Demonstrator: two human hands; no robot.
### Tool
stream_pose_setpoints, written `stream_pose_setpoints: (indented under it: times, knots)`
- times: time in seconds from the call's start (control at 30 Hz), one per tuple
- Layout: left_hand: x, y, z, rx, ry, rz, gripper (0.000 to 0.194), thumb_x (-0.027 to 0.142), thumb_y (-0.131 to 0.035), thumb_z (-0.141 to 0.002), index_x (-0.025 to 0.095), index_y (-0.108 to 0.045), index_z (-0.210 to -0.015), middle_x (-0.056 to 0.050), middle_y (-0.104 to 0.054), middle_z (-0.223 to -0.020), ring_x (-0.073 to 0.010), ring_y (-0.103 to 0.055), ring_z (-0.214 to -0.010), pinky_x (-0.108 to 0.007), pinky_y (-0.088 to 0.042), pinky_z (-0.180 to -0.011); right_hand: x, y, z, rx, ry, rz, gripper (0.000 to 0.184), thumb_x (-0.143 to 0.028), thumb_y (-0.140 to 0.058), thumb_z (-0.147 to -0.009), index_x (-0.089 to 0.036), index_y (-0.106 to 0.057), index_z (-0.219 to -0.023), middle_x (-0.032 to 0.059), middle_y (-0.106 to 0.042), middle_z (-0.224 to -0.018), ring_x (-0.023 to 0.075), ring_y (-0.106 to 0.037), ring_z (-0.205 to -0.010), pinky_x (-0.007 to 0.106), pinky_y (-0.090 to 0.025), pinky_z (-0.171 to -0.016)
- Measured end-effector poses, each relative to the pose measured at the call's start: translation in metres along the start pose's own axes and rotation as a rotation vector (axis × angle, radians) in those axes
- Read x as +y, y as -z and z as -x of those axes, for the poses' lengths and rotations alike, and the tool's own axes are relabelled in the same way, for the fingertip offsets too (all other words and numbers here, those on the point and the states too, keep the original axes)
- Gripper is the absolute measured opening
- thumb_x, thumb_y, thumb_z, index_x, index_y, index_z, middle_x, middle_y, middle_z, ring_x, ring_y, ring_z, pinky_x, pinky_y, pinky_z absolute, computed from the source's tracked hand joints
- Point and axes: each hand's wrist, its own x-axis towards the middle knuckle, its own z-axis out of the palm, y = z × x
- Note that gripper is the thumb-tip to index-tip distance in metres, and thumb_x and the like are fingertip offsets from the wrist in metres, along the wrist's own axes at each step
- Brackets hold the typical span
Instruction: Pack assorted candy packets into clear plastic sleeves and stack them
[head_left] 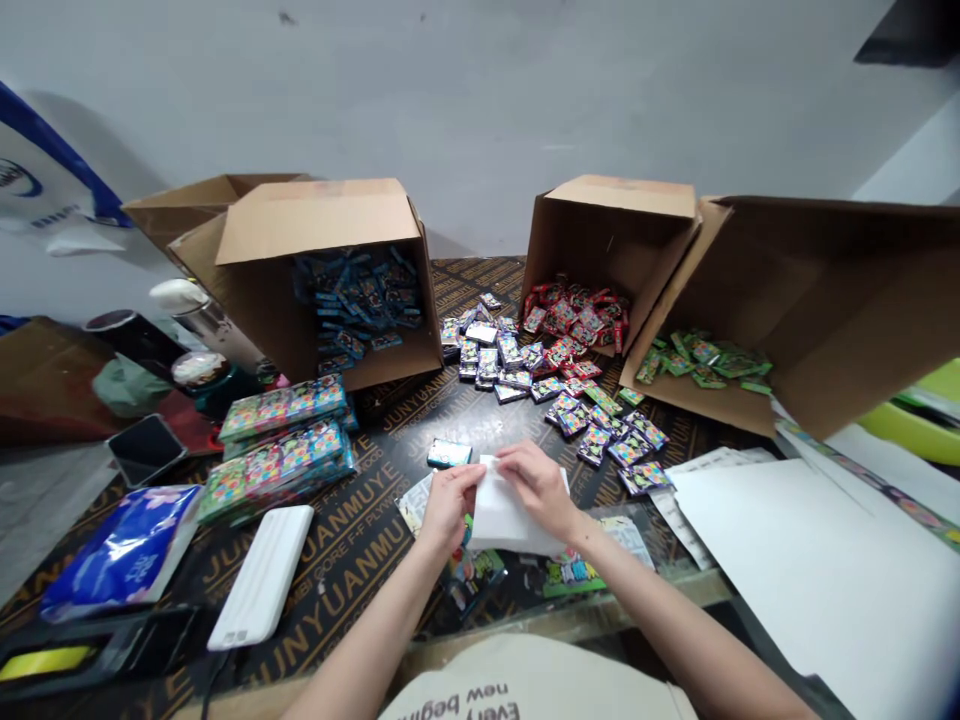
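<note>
Between my hands is a white sheet of folded paper (499, 515), held above the table's front edge. My left hand (450, 505) pinches its left edge with thumb and finger. At the upper edge, the fingers of my right hand (541, 488) close on the paper. Under it lie printed plastic packets, one with a green front (574, 573), partly hidden by my hands. Just beyond my left hand rests a small blue-and-white box (450, 453). Purple small boxes (592, 443) are scattered past my right hand.
Open cartons hold small blue boxes (367, 300), red boxes (574, 315) and green boxes (701, 360). At left are stacked wrapped packs (281, 465), a blue tissue pack (124, 550), a white power bank (262, 575) and a phone (146, 450). White sheets (817, 560) lie right.
</note>
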Motion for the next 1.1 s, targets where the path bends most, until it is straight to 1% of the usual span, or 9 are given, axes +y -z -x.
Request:
stream_pose_setpoints:
  times: [0.1,0.13,0.23,0.37,0.6,0.77,0.9,0.97,1.1]
  knots:
    - [0.002,0.006,0.0,0.04,-0.004,-0.003,0.026,0.033,-0.074,-0.056,0.011,-0.068,-0.069,-0.001,-0.062,-0.053,-0.0098,-0.051,-0.047,-0.02,-0.038,-0.047,0.003,0.013,-0.003,0.188,-0.098,-0.045,0.015,-0.023,-0.048,-0.085,-0.024,-0.057,-0.096,0.0055,-0.057,-0.104,0.0206,-0.051,-0.099,0.035,-0.037,-0.088]
    - [0.003,0.008,0.0,0.05,-0.006,-0.006,0.027,0.033,-0.074,-0.056,0.011,-0.069,-0.07,-0.001,-0.062,-0.054,-0.01,-0.052,-0.048,-0.02,-0.039,-0.048,0.005,0.017,-0.005,0.192,-0.119,-0.038,0.024,-0.024,-0.053,-0.082,-0.025,-0.053,-0.106,0.0057,-0.055,-0.108,0.0208,-0.051,-0.1,0.035,-0.037,-0.087]
    - [0.004,0.011,0.001,0.039,-0.027,-0.041,0.029,0.035,-0.073,-0.058,0.011,-0.069,-0.071,-0.001,-0.062,-0.055,-0.0093,-0.052,-0.049,-0.019,-0.038,-0.048,0.011,0.026,-0.009,-0.007,-0.142,-0.04,0.059,-0.021,-0.062,-0.075,-0.026,-0.036,-0.128,0.0033,-0.057,-0.097,0.0178,-0.054,-0.083,0.033,-0.042,-0.078]
    - [0.003,0.01,0.003,-0.038,-0.096,-0.193,0.028,0.036,-0.072,-0.059,0.013,-0.068,-0.074,0.002,-0.061,-0.058,-0.0081,-0.05,-0.05,-0.017,-0.035,-0.048,0.01,0.024,-0.011,-0.184,-0.127,-0.056,0.054,-0.013,-0.055,-0.078,-0.026,-0.038,-0.127,-0.0025,-0.055,-0.074,0.0134,-0.052,-0.068,0.028,-0.043,-0.07]
    - [0.003,0.008,0.003,-0.042,-0.128,-0.278,0.029,0.037,-0.072,-0.059,0.009,-0.065,-0.062,0.002,-0.057,-0.05,-0.0063,-0.043,-0.043,-0.017,-0.03,-0.044,0.007,0.016,-0.01,-0.217,-0.019,-0.015,0.055,-0.008,-0.054,-0.078,-0.026,-0.039,-0.127,0.0003,-0.058,-0.086,0.0143,-0.055,-0.078,0.029,-0.044,-0.076]
    - [-0.002,0.017,0.0,-0.025,-0.102,-0.24,0.031,0.038,-0.072,-0.06,0.009,-0.065,-0.068,-0.001,-0.061,-0.057,-0.0088,-0.049,-0.047,-0.019,-0.035,-0.047,0.016,0.007,-0.002,-0.126,0.199,0.21,0.046,-0.01,-0.05,-0.082,-0.025,-0.044,-0.125,0.0045,-0.061,-0.097,0.019,-0.053,-0.091,0.036,-0.042,-0.083]
    - [-0.016,0.015,-0.007,0.013,-0.132,-0.289,0.036,0.043,-0.068,-0.063,0.01,-0.065,-0.076,-0.003,-0.063,-0.06,-0.0113,-0.053,-0.049,-0.022,-0.039,-0.049,0.024,-0.002,0.008,-0.069,0.329,0.337,0.041,-0.01,-0.047,-0.084,-0.026,-0.049,-0.121,0.0042,-0.064,-0.093,0.021,-0.054,-0.09,0.039,-0.041,-0.082]
    - [-0.024,0.011,-0.014,0.06,-0.152,-0.326,0.04,0.047,-0.064,-0.065,0.009,-0.065,-0.077,-0.004,-0.064,-0.061,-0.0128,-0.054,-0.049,-0.023,-0.041,-0.049,0.029,-0.004,0.011,0.074,0.266,0.326,0.039,-0.011,-0.048,-0.084,-0.026,-0.05,-0.12,0.004,-0.065,-0.089,0.0209,-0.054,-0.088,0.038,-0.042,-0.081]
    - [-0.024,0.019,-0.033,0.206,-0.242,-0.436,0.042,0.045,-0.067,-0.063,0.01,-0.065,-0.086,-0.008,-0.067,-0.079,-0.0178,-0.059,-0.067,-0.028,-0.045,-0.061,0.041,0.006,0.013,0.395,-0.057,0.304,0.04,-0.018,-0.049,-0.083,-0.021,-0.047,-0.122,0.0047,-0.063,-0.085,0.021,-0.057,-0.086,0.041,-0.041,-0.086]
